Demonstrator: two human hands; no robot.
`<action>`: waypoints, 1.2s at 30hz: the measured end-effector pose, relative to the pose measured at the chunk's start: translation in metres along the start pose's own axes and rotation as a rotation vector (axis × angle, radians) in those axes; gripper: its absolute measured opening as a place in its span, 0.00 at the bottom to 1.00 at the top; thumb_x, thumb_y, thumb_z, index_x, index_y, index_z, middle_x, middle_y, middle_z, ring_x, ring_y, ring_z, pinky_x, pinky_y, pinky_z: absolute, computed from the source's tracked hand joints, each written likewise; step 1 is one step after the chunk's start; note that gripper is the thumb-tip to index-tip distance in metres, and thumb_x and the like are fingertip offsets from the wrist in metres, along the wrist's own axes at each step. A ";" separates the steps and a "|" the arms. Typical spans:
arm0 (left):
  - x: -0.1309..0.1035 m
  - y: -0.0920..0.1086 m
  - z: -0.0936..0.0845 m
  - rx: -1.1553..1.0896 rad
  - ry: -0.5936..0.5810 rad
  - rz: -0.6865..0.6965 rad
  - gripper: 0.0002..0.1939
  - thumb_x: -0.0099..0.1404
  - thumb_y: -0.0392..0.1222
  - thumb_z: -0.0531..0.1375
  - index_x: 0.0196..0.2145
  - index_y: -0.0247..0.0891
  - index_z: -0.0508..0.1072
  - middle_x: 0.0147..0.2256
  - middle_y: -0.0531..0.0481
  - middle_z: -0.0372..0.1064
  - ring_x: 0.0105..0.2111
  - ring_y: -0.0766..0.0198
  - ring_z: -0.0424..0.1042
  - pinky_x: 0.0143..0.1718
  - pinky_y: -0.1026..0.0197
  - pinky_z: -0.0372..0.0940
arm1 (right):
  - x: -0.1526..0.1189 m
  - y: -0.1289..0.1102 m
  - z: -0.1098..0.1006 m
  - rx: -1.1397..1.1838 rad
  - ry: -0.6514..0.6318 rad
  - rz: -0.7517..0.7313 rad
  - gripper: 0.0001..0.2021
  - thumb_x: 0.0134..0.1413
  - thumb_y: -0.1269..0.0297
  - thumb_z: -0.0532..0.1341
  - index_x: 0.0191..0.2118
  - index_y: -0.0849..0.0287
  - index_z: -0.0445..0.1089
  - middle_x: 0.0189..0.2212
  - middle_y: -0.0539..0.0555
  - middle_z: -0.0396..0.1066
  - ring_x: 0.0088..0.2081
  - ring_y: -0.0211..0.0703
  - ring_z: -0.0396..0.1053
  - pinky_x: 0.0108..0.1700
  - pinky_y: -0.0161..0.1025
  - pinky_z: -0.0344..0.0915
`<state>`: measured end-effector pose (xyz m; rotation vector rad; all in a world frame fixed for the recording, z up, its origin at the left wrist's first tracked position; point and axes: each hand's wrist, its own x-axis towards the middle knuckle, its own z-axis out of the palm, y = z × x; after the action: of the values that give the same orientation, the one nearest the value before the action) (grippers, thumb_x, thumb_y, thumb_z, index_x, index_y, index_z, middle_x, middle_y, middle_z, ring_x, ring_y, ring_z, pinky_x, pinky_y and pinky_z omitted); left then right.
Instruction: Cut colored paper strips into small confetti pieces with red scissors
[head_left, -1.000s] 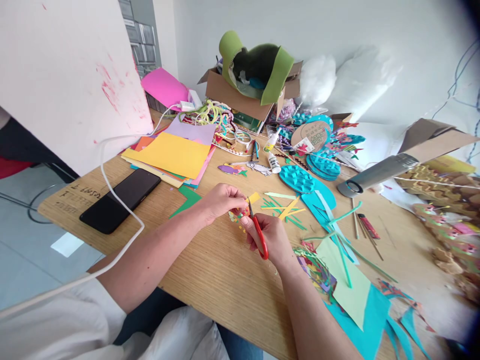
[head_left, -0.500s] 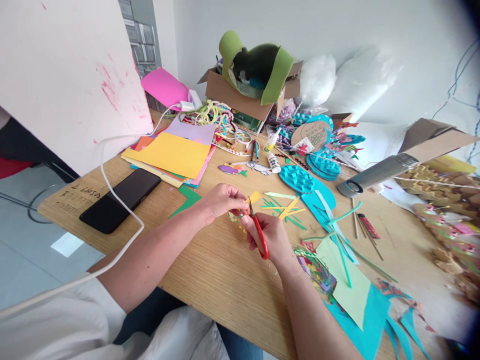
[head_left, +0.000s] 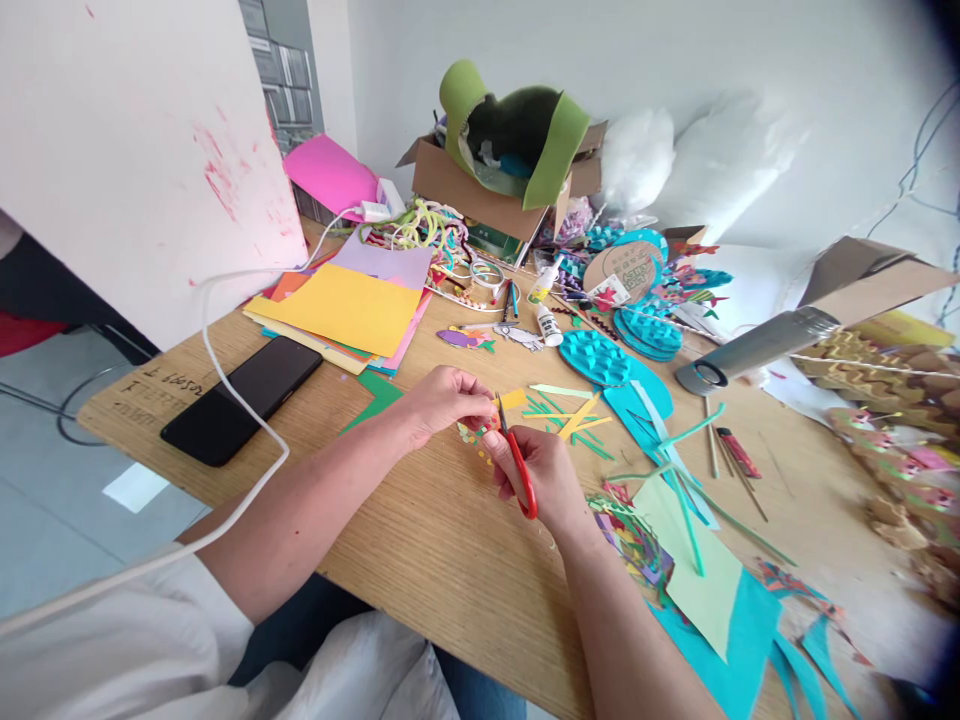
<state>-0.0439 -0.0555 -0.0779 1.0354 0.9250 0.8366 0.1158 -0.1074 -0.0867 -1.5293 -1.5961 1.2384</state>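
My right hand (head_left: 536,470) is closed around red-handled scissors (head_left: 521,475), whose blades point up and away beside my left fingertips. Pinched in my left hand (head_left: 454,405) is a small yellow paper piece (head_left: 511,399), which shows just behind the scissor blades. Small coloured paper dots (head_left: 472,435) lie on the wooden table under my hands. To the right of the blades are thin green paper strips (head_left: 551,411) and yellow strips (head_left: 581,418).
A black phone (head_left: 241,400) crossed by a white cable (head_left: 281,440) lies left. Stacked coloured paper (head_left: 349,305) is behind it. Glue bottles (head_left: 549,326), blue cutouts (head_left: 596,357), a metal flask (head_left: 757,350) and pale green paper (head_left: 694,560) occupy the back and right.
The yellow paper piece has tilted lower, closer to level, by the scissor blades. Both hands have stayed in nearly the same place.
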 end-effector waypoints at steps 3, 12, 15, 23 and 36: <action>0.000 0.000 0.000 0.003 0.003 0.000 0.04 0.45 0.36 0.63 0.21 0.33 0.71 0.20 0.52 0.70 0.21 0.70 0.66 0.27 0.66 0.62 | -0.001 -0.001 0.000 -0.001 -0.003 0.002 0.26 0.45 0.40 0.65 0.18 0.58 0.58 0.12 0.49 0.65 0.12 0.36 0.63 0.14 0.29 0.53; 0.000 -0.001 0.001 -0.010 0.016 -0.015 0.05 0.44 0.36 0.64 0.21 0.33 0.71 0.19 0.52 0.70 0.21 0.70 0.67 0.27 0.66 0.62 | 0.000 -0.004 0.000 0.002 0.008 0.006 0.26 0.44 0.39 0.65 0.19 0.59 0.60 0.12 0.49 0.65 0.12 0.36 0.63 0.14 0.29 0.53; 0.000 -0.001 0.001 -0.010 0.010 -0.013 0.05 0.45 0.35 0.64 0.21 0.33 0.72 0.20 0.52 0.71 0.22 0.70 0.68 0.27 0.66 0.63 | 0.001 -0.002 0.000 -0.011 0.001 -0.007 0.26 0.45 0.39 0.64 0.19 0.59 0.61 0.12 0.49 0.65 0.12 0.36 0.63 0.14 0.30 0.53; -0.001 0.001 0.000 -0.004 -0.011 -0.016 0.04 0.45 0.35 0.64 0.22 0.32 0.74 0.21 0.51 0.72 0.22 0.70 0.68 0.28 0.66 0.63 | 0.000 0.000 -0.001 -0.021 0.001 -0.018 0.26 0.46 0.40 0.64 0.19 0.58 0.59 0.12 0.49 0.65 0.13 0.36 0.63 0.15 0.30 0.54; 0.000 -0.002 0.001 -0.003 -0.007 0.016 0.05 0.45 0.37 0.64 0.22 0.32 0.72 0.19 0.52 0.69 0.21 0.70 0.66 0.25 0.66 0.60 | 0.000 0.000 -0.001 -0.018 0.016 -0.007 0.26 0.46 0.39 0.64 0.19 0.58 0.60 0.12 0.49 0.65 0.12 0.36 0.63 0.14 0.30 0.53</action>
<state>-0.0425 -0.0566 -0.0797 1.0440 0.9102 0.8472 0.1166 -0.1069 -0.0868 -1.5402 -1.6054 1.2084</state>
